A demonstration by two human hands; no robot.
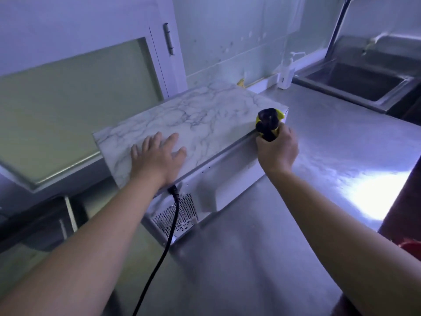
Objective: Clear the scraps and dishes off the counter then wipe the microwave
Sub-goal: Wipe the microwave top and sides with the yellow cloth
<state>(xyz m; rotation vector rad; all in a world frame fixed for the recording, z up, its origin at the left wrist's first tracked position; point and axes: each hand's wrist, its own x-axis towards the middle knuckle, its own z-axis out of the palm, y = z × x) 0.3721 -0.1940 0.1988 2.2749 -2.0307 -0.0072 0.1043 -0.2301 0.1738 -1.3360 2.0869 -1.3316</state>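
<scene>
Seemingly heavy, rigid and slick-topped, the microwave is best braced from above. Left hand lies flat on it; right hand grips a yellow-black tool.

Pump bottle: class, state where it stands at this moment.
In the head view, the pump bottle stands upper right, at the back wall, between the microwave and the sink.

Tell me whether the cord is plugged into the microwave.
Plugged in: the black cord enters the back of the microwave, above the vent grille. Wall end out of view.
</scene>
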